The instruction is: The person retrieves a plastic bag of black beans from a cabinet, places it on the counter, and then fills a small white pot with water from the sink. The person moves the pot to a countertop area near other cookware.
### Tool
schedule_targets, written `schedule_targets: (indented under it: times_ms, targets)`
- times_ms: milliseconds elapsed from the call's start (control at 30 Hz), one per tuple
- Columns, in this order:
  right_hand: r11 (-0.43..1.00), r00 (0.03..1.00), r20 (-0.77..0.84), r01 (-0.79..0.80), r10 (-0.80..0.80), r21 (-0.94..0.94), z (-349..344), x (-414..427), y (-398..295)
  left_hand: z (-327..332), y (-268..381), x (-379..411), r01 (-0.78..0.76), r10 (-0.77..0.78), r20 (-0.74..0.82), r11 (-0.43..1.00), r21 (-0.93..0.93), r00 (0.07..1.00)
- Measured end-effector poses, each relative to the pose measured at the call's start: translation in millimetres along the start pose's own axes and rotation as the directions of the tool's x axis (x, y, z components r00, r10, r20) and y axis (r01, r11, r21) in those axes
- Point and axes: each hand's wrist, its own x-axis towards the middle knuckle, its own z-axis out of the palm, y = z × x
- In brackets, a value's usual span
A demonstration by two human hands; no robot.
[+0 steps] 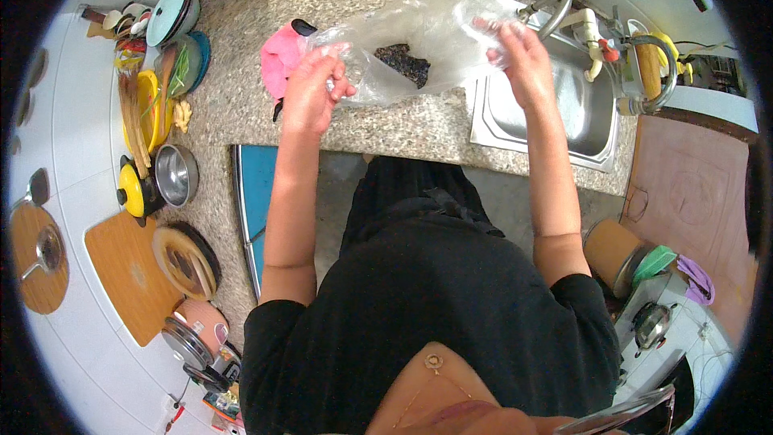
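A clear plastic bag (444, 30) is stretched between my hands above the speckled stone counter. In the bag, or seen through it, lies a dark, crumpled piece (403, 64) of something I cannot identify. My left hand (319, 81) grips the bag's left end, fingers curled in the film. At the other end, beside the sink, my right hand (520, 57) holds the plastic between thumb and fingers. A pink cloth (281, 60) with black parts lies on the counter just behind my left hand.
To the right is a steel sink (567, 103) with a faucet (557, 15). Along the left stand bowls (171, 12), a yellow basket (148, 112), a piece of ginger (182, 115), a steel bowl (176, 175), a yellow-lidded pot (131, 188) and a wooden cutting board (134, 278).
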Motion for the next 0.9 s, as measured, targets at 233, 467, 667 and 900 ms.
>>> schedule_targets:
  times_ms: [233,467,667,900]
  targets:
    - [0.888,0.962,-0.149,0.143,-0.228,-0.437,4,-55,43,-45,-51,-28,-0.088,0.083,-0.076,0.994,-0.060,0.994]
    - [0.449,0.711,0.133,0.566,-0.691,-0.692,59,-102,9,-54,-60,-65,-0.223,0.247,-0.272,0.968,0.117,0.930]
    - [0.378,0.439,0.486,0.898,-0.756,-0.224,151,-124,-4,-52,-85,-97,-0.065,-0.042,-0.236,0.902,-0.426,0.971]
    - [0.332,-0.204,0.957,0.905,-0.208,0.265,228,-151,82,-3,-190,-110,-0.732,0.643,-0.462,0.234,-0.640,0.610]
